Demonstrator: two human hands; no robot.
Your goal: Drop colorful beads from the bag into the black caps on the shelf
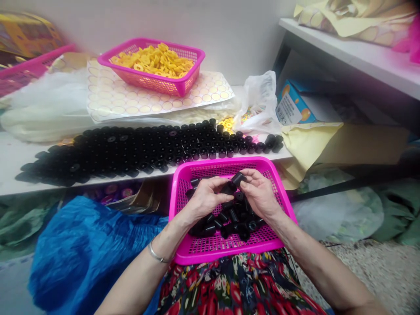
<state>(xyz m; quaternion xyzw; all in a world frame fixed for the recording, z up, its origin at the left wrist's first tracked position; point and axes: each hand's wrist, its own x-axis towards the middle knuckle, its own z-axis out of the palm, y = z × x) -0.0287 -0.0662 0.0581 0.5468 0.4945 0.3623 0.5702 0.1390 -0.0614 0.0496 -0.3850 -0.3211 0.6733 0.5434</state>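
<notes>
A pink plastic basket rests on my lap, holding several small black cylinders. Over it, my left hand is closed on a black cylinder. My right hand pinches another black cylinder just above and beside it. The two hands meet over the basket's far half. A thin bracelet circles my left wrist.
On the white shelf ahead, many black cylinders stand in rows. Behind them a second pink basket of yellow rings sits on a sheet of round stickers. A blue bag lies at left, a white bag and a shelf unit at right.
</notes>
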